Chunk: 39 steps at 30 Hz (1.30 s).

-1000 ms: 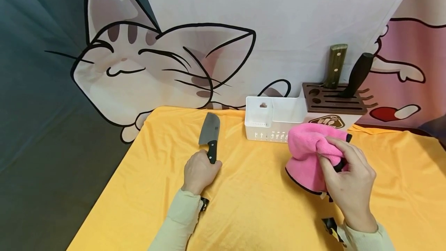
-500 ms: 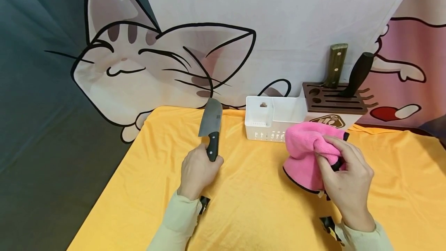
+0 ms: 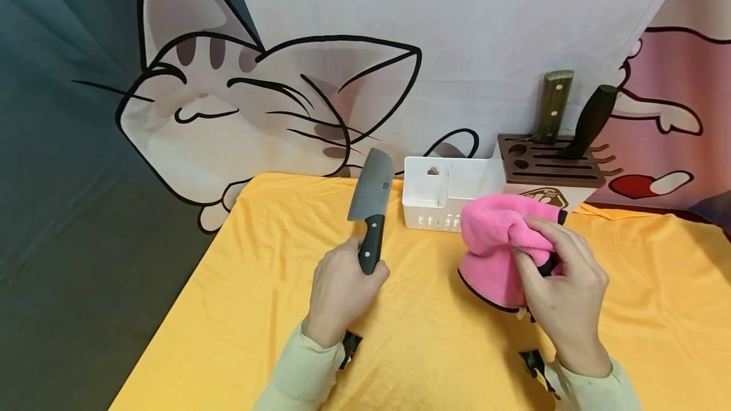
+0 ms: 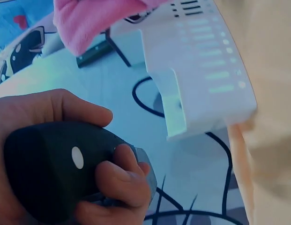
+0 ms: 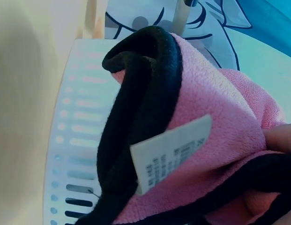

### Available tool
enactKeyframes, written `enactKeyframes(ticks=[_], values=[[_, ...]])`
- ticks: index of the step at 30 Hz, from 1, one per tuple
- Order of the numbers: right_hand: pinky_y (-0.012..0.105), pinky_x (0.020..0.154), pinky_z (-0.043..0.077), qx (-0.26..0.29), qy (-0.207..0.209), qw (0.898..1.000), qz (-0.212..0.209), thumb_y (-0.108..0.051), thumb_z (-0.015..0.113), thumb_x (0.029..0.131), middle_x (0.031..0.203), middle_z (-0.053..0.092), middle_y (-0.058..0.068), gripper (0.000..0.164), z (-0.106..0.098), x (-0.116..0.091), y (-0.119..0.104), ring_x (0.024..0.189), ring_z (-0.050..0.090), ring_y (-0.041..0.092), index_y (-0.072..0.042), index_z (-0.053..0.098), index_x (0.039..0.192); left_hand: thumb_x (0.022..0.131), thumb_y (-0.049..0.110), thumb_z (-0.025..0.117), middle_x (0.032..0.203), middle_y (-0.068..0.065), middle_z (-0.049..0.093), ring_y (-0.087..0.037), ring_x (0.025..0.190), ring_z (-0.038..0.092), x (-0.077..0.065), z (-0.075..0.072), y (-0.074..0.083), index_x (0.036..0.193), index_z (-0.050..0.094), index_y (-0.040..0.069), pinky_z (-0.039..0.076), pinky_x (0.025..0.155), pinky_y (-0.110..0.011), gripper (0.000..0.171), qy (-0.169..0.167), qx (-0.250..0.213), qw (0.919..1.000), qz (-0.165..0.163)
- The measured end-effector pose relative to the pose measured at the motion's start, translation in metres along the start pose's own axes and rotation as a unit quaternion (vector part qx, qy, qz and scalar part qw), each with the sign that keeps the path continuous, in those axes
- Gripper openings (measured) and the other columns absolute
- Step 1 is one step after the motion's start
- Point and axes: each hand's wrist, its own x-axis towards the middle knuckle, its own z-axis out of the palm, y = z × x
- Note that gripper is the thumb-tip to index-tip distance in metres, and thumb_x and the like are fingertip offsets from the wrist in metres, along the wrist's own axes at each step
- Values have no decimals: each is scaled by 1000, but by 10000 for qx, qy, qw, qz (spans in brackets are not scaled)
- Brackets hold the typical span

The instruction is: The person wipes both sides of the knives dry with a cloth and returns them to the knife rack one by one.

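Observation:
My left hand (image 3: 342,290) grips the black riveted handle of a cleaver (image 3: 372,189), its broad blade pointing up and away above the cloth. In the left wrist view the fingers curl round that handle (image 4: 51,164). On the right, my right hand (image 3: 568,290) pinches a bunched pink cloth (image 3: 497,246) with black edging between thumb and fingers. A white printed label (image 5: 171,152) hangs from the cloth in the right wrist view. The cloth hangs just in front of the knife holder and hides part of its front.
At the back right stands a white knife holder (image 3: 431,205) with a brown slotted top (image 3: 551,173). A green-handled knife (image 3: 554,106) and a black-handled knife (image 3: 594,119) stand in it. A yellow cloth (image 3: 257,335) covers the table; a cat-printed curtain (image 3: 217,138) hangs behind.
The left hand has raised the cleaver off the table and moved it to the right. The right hand has shifted slightly left with the pink cloth.

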Motion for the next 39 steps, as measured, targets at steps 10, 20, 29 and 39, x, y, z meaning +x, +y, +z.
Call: enactKeyframes(ticks=[10,20,29,39], values=[[13,80,38,172,-31,9998,-105,-10,78,81,102,71,22,29,5,4,-13,100,59,14,4,75,107,78,19,70,58,9,41,-8,46,37,-8,11,20,81,59,16,31,42,-27,11,-286,-44,9994,204],[13,79,39,401,41,9990,-178,-9,78,82,102,71,23,27,9,12,-30,102,61,13,6,75,105,78,20,72,62,9,47,-7,50,43,-16,20,37,85,62,13,34,45,-25,15,-428,52,9976,541],[18,94,45,624,-168,9971,-406,-17,77,85,102,72,20,28,15,15,-36,102,63,20,4,76,105,75,17,71,63,12,45,-3,52,43,-23,21,44,84,61,19,34,45,-22,14,-412,-71,9955,853],[23,102,42,618,-816,9932,-561,-2,71,79,108,72,18,31,23,15,-49,103,63,34,2,74,109,74,16,73,66,13,45,-3,54,43,-28,28,54,86,62,18,33,46,-20,17,-525,74,9929,1069]])
